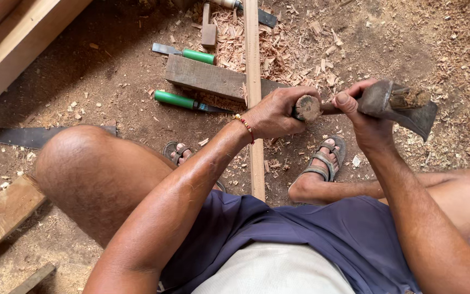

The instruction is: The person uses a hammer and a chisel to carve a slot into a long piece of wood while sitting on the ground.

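While left hand [276, 114] grips round wooden handle [307, 108] | right hand [363, 111] clasps rough iron axe head [401, 109]

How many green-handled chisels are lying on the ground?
2. One green-handled chisel lies beyond the wooden block; the other lies on its near side. More may be hidden under the shavings.

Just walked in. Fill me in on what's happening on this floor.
A person sits low over a dirt floor strewn with wood chips. Their left hand grips the butt end of an axe handle, while the right hand holds it just behind the axe head. A long wooden strip runs between their sandalled feet, across a wooden block. Two green-handled chisels lie beside that block, and a saw blade lies at left.
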